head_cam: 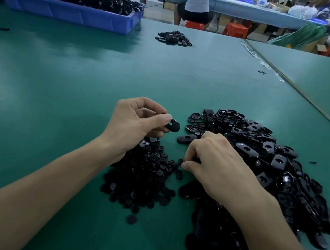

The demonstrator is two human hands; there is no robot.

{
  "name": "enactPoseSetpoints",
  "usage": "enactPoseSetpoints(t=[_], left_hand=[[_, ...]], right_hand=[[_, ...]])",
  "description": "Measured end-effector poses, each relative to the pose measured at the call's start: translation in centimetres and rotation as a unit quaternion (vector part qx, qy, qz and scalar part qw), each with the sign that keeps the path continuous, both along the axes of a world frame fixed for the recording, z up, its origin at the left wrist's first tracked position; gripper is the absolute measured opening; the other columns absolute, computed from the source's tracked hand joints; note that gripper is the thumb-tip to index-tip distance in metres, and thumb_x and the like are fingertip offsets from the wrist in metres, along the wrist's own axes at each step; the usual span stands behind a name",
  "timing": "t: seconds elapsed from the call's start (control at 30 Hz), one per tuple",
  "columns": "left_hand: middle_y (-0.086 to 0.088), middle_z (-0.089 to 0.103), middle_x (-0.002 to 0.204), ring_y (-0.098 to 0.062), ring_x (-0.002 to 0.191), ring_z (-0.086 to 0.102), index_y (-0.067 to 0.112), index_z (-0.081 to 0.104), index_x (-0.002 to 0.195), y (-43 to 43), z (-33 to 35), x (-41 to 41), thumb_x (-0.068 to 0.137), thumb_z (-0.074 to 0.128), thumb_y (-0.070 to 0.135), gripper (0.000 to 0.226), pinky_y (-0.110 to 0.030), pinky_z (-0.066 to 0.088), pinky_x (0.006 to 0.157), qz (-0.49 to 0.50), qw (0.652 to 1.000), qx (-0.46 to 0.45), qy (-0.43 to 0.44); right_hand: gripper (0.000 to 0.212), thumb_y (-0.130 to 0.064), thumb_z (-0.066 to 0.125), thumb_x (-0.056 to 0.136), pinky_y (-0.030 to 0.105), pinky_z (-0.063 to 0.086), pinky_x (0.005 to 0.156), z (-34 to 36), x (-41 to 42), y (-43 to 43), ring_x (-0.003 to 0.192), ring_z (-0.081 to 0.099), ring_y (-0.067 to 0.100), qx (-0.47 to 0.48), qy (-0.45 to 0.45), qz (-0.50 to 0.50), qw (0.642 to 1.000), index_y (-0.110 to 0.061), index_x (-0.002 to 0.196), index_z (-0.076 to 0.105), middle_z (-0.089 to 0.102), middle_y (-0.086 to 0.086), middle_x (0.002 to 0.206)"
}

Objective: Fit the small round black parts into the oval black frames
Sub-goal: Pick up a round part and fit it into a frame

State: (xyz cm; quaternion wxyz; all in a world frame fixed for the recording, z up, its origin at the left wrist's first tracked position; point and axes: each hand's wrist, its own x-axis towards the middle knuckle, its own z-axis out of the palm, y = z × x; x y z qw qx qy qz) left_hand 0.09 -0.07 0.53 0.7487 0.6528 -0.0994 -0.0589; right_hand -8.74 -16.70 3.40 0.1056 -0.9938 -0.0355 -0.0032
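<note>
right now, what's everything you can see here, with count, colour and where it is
table: one, green, under everything
oval frames pile: too many to count, black, near right
round parts pile: too many to count, black, near middle, left of the frames
held oval frame: one, black, raised between the piles
far heap: one, black parts, far middle
crate: one, blue, far left, heaped with black parts
stools: two, orange-red, beyond the table
left hand: one, over the round parts, pinching the held frame
right hand: one, fingers curled at the round pile's edge, grip unclear
</note>
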Motion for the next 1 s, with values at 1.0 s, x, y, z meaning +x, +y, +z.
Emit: enactPoseSetpoints(t=[1.0], left_hand=[[-0.012,0.077,0.080,-0.024,0.075,0.076,0.008,0.072,0.089,-0.8,0.6,-1.1,0.088,0.069,-0.005,0.014,-0.024,0.059,0.064,-0.024,0.999,-0.019,-0.031]], right_hand=[[0.018,-0.011,0.074,0.088,0.007,0.043,0.059,-0.1,0.9,0.1,0.062,0.064,-0.006,0.366,-0.232,-0.043,0.900,-0.028,0.084,0.073,0.067,-0.008,0.073]])
